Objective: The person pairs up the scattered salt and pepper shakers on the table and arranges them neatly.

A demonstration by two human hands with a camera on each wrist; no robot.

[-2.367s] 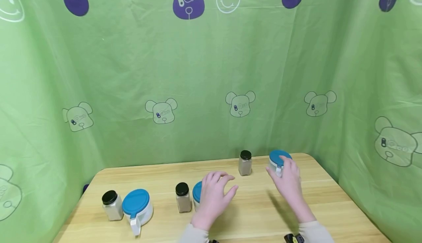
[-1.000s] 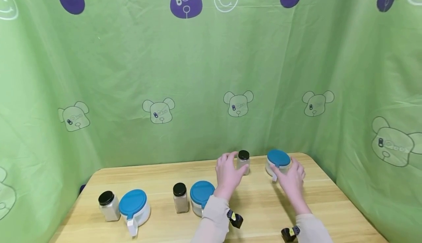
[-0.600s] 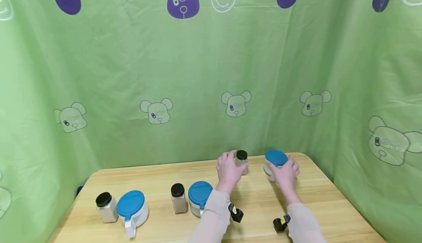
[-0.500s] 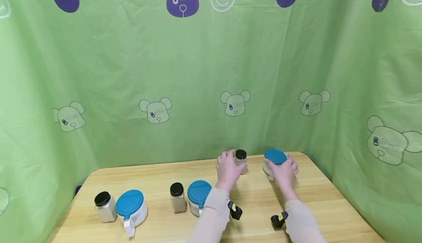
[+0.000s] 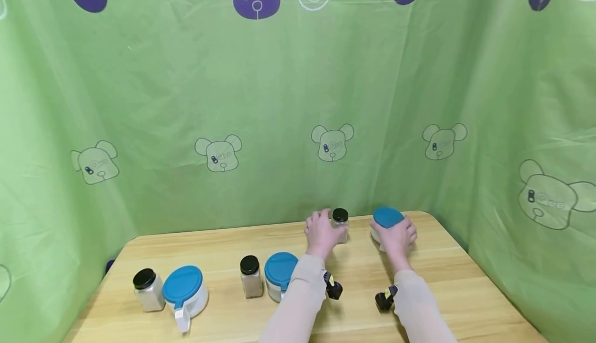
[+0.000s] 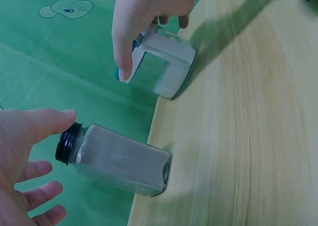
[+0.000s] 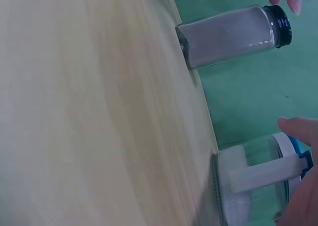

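My left hand [image 5: 321, 234] is beside a square glass jar [image 5: 341, 221] of greyish-brown powder at the table's back. In the left wrist view its thumb reaches to the jar's black lid [image 6: 68, 144], with the other fingers spread apart. To the right, my right hand [image 5: 397, 237] grips a round clear jar from above, thumb on one side of its blue lid [image 5: 387, 217] and fingers on the other. White contents and a white handle [image 7: 268, 174] show on this round jar [image 6: 174, 79] in the wrist views. Both jars stand upright on the table.
A second jar of brown powder [image 5: 252, 283] stands mid-table beside another blue-lidded jar [image 5: 281, 268], partly behind my left sleeve. At the left are a black-lidded jar of pale powder [image 5: 151, 296] and a third blue-lidded jar [image 5: 183, 286]. A green curtain [image 5: 279, 100] hangs behind the table [image 5: 363, 291].
My left hand has moved from above the middle blue-lidded jar to the back powder jar. My right hand has come down around the right blue-lidded jar. The view has shifted slightly.
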